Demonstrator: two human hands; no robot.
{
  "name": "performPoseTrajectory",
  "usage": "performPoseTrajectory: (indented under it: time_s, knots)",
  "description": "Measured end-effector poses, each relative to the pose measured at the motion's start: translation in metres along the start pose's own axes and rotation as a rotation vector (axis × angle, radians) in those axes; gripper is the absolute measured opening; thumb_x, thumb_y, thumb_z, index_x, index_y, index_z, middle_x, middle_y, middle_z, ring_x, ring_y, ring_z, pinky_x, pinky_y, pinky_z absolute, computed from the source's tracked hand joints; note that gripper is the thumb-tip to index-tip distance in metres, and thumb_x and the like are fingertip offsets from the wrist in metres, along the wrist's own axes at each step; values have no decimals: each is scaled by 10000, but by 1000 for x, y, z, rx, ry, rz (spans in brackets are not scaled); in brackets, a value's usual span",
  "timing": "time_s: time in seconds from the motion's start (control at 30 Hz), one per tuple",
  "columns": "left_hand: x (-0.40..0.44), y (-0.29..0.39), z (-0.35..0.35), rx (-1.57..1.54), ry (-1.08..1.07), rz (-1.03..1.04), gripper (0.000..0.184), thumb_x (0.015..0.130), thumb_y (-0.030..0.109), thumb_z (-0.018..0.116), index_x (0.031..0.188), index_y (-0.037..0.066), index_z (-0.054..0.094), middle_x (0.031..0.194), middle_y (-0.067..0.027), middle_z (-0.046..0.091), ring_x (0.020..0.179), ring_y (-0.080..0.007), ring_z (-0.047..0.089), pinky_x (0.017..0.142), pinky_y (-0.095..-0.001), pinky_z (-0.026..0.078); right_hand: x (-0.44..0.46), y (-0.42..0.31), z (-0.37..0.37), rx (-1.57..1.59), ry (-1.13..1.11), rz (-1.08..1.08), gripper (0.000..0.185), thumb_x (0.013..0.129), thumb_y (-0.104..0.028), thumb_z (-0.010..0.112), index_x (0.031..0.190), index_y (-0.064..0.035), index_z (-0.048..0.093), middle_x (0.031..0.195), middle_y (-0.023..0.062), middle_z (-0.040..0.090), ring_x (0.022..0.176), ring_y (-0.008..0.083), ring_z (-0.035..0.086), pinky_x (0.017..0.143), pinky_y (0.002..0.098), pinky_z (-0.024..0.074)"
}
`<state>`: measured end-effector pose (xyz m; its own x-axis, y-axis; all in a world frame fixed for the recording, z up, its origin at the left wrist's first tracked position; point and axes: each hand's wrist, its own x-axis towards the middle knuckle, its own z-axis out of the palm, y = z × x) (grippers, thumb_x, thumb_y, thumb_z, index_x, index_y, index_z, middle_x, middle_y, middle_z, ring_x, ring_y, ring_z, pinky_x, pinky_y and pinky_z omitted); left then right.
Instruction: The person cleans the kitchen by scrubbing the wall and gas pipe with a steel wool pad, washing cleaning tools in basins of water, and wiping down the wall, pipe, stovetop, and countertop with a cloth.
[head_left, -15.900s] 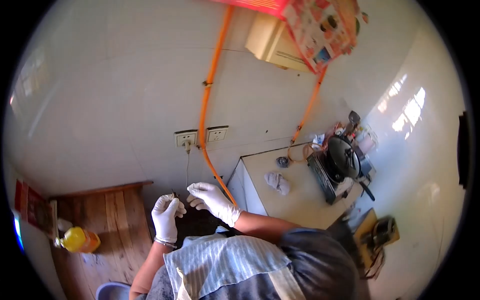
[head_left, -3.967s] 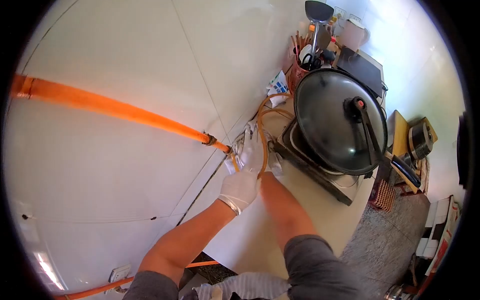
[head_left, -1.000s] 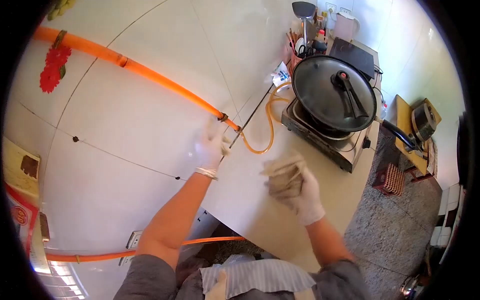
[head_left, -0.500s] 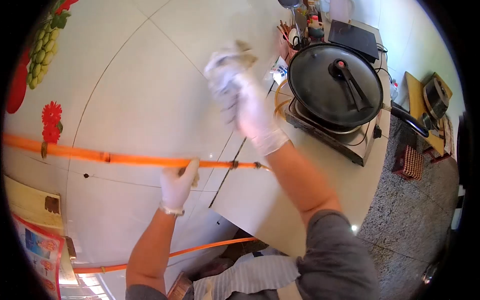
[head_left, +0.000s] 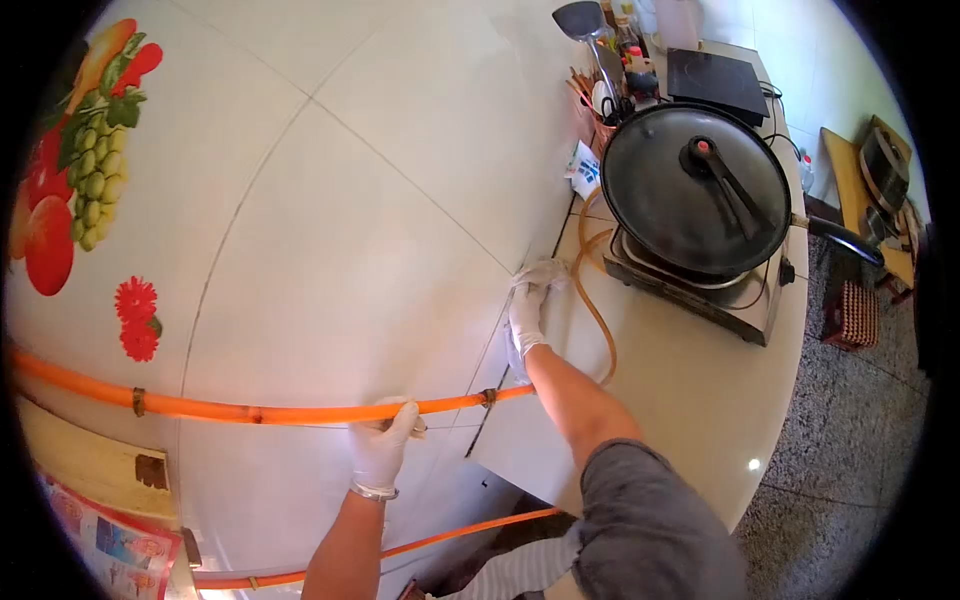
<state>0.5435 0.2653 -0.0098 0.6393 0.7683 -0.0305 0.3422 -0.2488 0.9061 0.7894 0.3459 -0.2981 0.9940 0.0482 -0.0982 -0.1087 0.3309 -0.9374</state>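
My left hand (head_left: 380, 455), in a white glove, is closed around an orange pipe (head_left: 310, 413) that runs along the tiled wall, thumb on the near side. My right hand (head_left: 529, 315), gloved too, presses a crumpled greyish cloth (head_left: 543, 271) where the wall meets the countertop (head_left: 680, 400). Part of the cloth is hidden beneath the palm. Close to the right fingers, a thin tan hose (head_left: 604, 325) curves across the counter from the gas stove (head_left: 700, 295). The pipe's right end passes behind the right wrist.
A lidded black wok (head_left: 650, 190) sits on the stove, its handle (head_left: 846, 242) jutting right. Behind stand a utensil holder (head_left: 601, 132), a spatula (head_left: 580, 20) and a black hotplate (head_left: 717, 82). Fruit stickers (head_left: 98, 180) decorate the wall. A second orange pipe (head_left: 470, 530) runs lower.
My right hand has come down from the wall with the cloth to the counter's back edge. The left hand still grips the orange pipe. The whole view has shifted slightly.
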Motion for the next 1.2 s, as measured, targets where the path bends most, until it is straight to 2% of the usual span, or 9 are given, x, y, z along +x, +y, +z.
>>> performPoseTrajectory:
  time_s: [0.07,0.13,0.3,0.37,0.47,0.63,0.77,0.93,1.2]
  knots:
    - [-4,4,-2,26,22,2,135,893,70,611,844,-50,649,653,-97,637,567,-153,607,554,-281,509,5,-35,11,59,-67,6,296,958,-291,492,1019,-9,557,837,115,563,810,255,558,758,395,474]
    - [-2,4,0,-1,46,-33,143,892,68,612,814,-47,649,656,-100,642,558,-155,606,547,-281,509,5,-121,34,-86,-94,-403,248,942,-262,504,922,-15,520,810,108,508,778,242,518,741,399,454]
    - [-1,4,-1,-4,-14,-21,95,904,51,635,913,-40,661,684,-79,640,601,-125,607,555,-257,516,-66,-357,86,183,-297,-592,265,960,-183,432,1178,-64,525,1079,62,478,1001,151,487,753,281,434]
    - [-3,6,1,-1,6,-44,96,905,50,634,914,-41,661,684,-80,640,603,-125,608,557,-258,517,-77,-397,92,-162,-284,-1155,857,747,-334,698,1410,83,349,1436,227,364,1338,423,335,1092,533,285]
    - [1,2,2,18,10,-19,97,903,48,638,927,-44,660,691,-83,643,610,-125,611,569,-260,518,-52,-388,90,-8,-409,-1242,805,719,-381,692,1380,0,438,1437,227,393,1374,446,266,1105,644,147]
    - [-3,-4,1,-24,42,-7,98,898,34,642,947,-49,658,708,-78,653,630,-127,622,585,-263,522,22,-236,54,-94,-119,-700,517,919,-201,589,1365,25,457,1369,203,494,1268,341,452,1074,421,357]
    - [-2,-3,2,5,70,15,119,893,45,607,844,-47,664,694,-101,662,600,-149,623,579,-280,521,42,-13,2,-28,-66,37,477,961,-320,524,1240,67,519,1228,183,578,1161,290,523,1031,385,376]
    - [-1,-9,-1,-40,15,17,81,894,38,636,870,-32,668,692,-63,645,609,-108,604,573,-249,499,31,-19,-5,-85,-581,391,545,925,-324,513,1328,37,450,1384,213,473,1249,267,473,1059,413,368]
    - [-3,-2,0,-20,32,8,125,895,74,644,841,-35,672,667,-49,635,602,-107,596,571,-246,494,-101,-356,43,-200,-819,-1320,652,722,-362,729,1310,-136,562,1332,141,494,1335,378,340,1113,641,165]
